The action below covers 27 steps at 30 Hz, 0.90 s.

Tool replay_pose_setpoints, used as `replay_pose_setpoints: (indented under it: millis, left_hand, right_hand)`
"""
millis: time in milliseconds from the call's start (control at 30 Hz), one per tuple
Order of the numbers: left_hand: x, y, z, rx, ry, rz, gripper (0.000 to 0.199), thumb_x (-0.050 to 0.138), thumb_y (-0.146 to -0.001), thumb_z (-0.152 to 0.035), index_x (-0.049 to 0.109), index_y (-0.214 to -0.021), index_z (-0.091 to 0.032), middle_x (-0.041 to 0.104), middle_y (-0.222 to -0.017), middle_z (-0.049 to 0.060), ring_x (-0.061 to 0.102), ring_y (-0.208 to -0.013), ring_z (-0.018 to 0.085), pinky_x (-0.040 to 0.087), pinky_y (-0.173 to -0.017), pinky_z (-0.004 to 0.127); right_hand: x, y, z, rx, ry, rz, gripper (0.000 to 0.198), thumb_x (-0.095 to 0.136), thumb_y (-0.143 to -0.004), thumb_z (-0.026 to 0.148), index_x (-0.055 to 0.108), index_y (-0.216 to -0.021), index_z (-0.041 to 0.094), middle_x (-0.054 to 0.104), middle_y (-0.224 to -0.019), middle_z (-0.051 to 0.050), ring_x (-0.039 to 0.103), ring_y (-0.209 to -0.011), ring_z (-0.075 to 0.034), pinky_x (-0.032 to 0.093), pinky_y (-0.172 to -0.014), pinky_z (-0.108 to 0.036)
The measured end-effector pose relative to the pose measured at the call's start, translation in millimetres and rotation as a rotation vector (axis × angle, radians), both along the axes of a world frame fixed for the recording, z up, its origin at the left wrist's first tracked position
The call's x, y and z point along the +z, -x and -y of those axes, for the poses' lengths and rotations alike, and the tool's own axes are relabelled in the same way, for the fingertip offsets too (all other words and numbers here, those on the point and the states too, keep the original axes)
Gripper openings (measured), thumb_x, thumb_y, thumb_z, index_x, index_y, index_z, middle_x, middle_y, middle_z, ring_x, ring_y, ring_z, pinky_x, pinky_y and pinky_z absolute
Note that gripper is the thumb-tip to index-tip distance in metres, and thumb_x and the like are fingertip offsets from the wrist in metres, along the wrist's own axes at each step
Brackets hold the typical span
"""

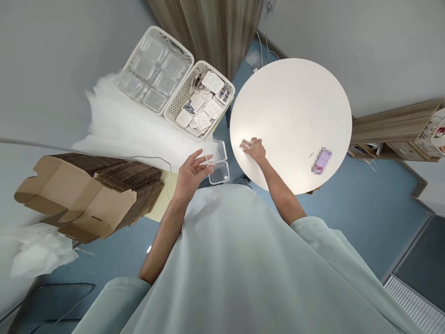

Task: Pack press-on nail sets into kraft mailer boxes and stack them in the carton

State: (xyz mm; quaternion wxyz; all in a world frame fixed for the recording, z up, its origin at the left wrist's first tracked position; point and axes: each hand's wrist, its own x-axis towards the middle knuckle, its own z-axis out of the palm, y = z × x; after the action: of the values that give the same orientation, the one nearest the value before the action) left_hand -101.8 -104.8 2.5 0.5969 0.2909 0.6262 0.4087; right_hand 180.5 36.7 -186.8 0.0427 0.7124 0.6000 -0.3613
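My left hand point(189, 178) grips a clear plastic case point(219, 173) by its left side, between thumb and fingers. The case is hinged and stands open, its two halves spread one above the other, and I see nothing inside. At the left edge of the round white table point(292, 102), my right hand point(257, 150) pinches a small card with rows of reddish, nail-like oval pieces point(245, 144). The card is low over the tabletop; whether it touches I cannot tell. The fingertips partly cover its right end.
A white basket point(169, 111) holds many white cards and packs with dark ovals. Beside it, another basket point(189, 51) contains stacked clear cases. Folded cardboard boxes point(100, 204) stand at left, near white wrapping sheet point(128, 132) and a cable point(153, 158). A blurred purple object point(321, 161) lies on the table.
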Motion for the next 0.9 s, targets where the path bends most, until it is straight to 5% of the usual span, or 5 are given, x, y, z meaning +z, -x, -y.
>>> replay_pose_setpoints:
  millis: [200,433,633,900]
  left_hand:
    - [-4.7,12,3,0.018,0.012,0.019,0.087,0.098,-0.077,-0.052,0.063,-0.150,-0.021,0.073,-0.151,0.021,0.081,-0.119,0.034,0.064,-0.108,0.055]
    - [-8.3,-5,-19,-0.085,0.040,0.084,0.082,0.099,-0.076,-0.050,0.066,-0.145,-0.021,0.069,-0.156,0.020,0.081,-0.118,0.034,0.066,-0.105,0.054]
    - [-9.5,-54,-45,-0.227,0.101,0.174,0.080,0.099,-0.076,-0.043,0.066,-0.146,-0.022,0.067,-0.159,0.019,0.079,-0.123,0.034,0.067,-0.105,0.050]
    - [-5.7,-137,-64,-0.390,0.075,0.254,0.082,0.098,-0.077,-0.036,0.063,-0.150,-0.023,0.066,-0.161,0.020,0.083,-0.112,0.029,0.066,-0.110,0.055]
  right_hand:
    - [-10,6,7,-0.132,-0.112,-0.102,0.042,0.087,-0.084,0.019,0.053,-0.108,0.023,0.064,-0.137,-0.018,0.071,-0.098,-0.023,0.054,-0.090,-0.037]
    - [14,-20,38,-0.232,-0.088,-0.249,0.017,0.053,-0.104,0.027,0.047,-0.120,0.026,0.073,-0.110,-0.005,0.064,-0.066,-0.017,0.053,-0.081,-0.033]
    - [64,-71,76,-0.400,-0.233,-0.385,0.026,0.054,-0.103,0.042,0.046,-0.123,0.027,0.069,-0.132,-0.007,0.062,-0.057,-0.009,0.055,-0.073,-0.030]
    - [163,-139,118,-0.687,-0.560,-0.577,0.040,0.071,-0.098,0.060,0.051,-0.117,0.031,0.068,-0.123,-0.003,0.057,-0.057,-0.008,0.050,-0.054,-0.024]
